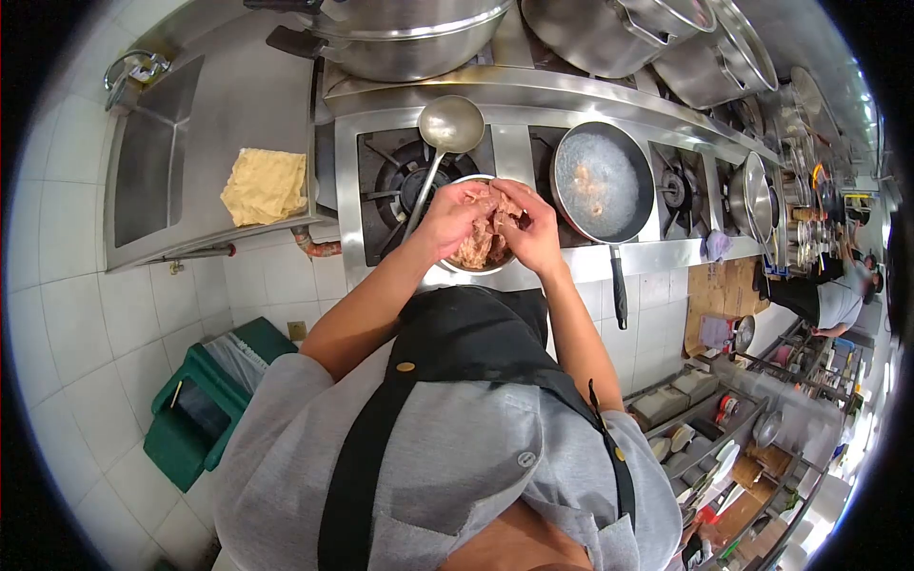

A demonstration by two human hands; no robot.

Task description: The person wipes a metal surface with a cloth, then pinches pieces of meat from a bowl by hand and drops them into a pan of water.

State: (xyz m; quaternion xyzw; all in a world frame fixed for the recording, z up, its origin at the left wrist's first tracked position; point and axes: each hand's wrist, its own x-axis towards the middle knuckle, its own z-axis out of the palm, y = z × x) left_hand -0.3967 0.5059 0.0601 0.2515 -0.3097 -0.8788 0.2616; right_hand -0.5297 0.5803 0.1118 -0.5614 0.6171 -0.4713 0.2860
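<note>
My left hand (449, 221) and my right hand (535, 231) are together above a round metal bowl (468, 270) at the front of the stove. Both have their fingers closed on pinkish raw meat (500, 211), a piece of it stretched between them. More meat (472, 252) lies in the bowl below. Left of the bowl a large ladle (451, 124) leans across a burner, its bowl at the back. To the right a black frying pan (624, 181) holds cloudy liquid with a few pale pieces (584, 181) in it.
Large steel pots (409, 48) stand along the back ledge. A folded yellow cloth (265, 187) lies on the steel counter beside the sink (143, 176). The pan's handle (620, 295) sticks out over the stove's front edge. A green bin (205, 414) stands at lower left; another person (838, 295) is far right.
</note>
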